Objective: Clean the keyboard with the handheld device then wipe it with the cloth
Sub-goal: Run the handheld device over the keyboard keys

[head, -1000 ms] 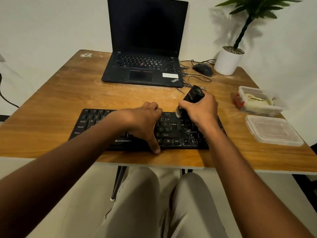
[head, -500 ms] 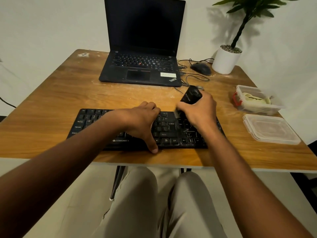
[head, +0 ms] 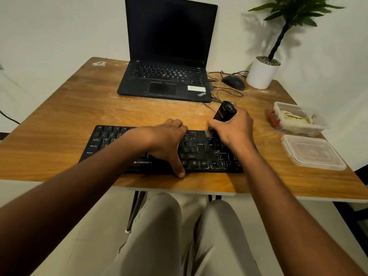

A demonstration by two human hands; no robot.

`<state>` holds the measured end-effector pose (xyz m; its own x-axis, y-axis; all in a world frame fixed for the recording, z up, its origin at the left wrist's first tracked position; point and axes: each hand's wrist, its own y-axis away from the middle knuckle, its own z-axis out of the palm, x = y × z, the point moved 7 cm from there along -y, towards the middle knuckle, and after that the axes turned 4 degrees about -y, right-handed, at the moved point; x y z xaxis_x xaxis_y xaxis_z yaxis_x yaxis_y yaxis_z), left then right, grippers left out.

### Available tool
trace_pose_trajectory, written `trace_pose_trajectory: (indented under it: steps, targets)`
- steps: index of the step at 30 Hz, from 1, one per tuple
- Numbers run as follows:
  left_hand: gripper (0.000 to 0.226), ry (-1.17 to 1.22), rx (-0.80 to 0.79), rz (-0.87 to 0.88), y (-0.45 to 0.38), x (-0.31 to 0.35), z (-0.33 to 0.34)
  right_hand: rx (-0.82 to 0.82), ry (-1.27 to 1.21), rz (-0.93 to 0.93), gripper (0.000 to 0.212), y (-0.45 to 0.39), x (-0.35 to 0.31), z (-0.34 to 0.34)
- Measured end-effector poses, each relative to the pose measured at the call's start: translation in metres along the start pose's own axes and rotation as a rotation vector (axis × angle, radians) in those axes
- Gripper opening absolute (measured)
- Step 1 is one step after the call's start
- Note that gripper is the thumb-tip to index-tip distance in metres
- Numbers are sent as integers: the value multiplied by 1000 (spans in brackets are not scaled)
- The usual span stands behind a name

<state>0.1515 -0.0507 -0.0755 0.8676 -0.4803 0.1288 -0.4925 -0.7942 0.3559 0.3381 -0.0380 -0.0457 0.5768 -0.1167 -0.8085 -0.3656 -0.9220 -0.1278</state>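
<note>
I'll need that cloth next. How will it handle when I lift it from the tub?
Probably floppy: the cloth lies crumpled in the open tub. Likely light, so the tub might shift as you pull.

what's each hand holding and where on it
The right hand grips the black handheld device around its lower body, its top sticking out. The left hand holds nothing; it rests on the keyboard.

Two keyboards (head: pixel 111 144) (one the laptop's (head: pixel 169 73)), two hands (head: pixel 169 140), one mouse (head: pixel 233 82)
</note>
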Motion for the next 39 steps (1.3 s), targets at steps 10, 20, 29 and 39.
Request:
trace_pose_trajectory:
  steps: [10,20,29,39]
  targets:
    - [131,-18,5,5,-1,-1,1,-42,-10,-71,35,2,-16,-2]
    - [133,-31,0,1,-3,-1,2,-74,158,-234,50,-8,-16,-17]
    - [133,-24,4,7,-4,-1,3,-532,57,-336,46,3,-18,-6]
    - [134,-20,-3,8,-2,-1,2,-592,-62,-261,52,-22,-18,10]
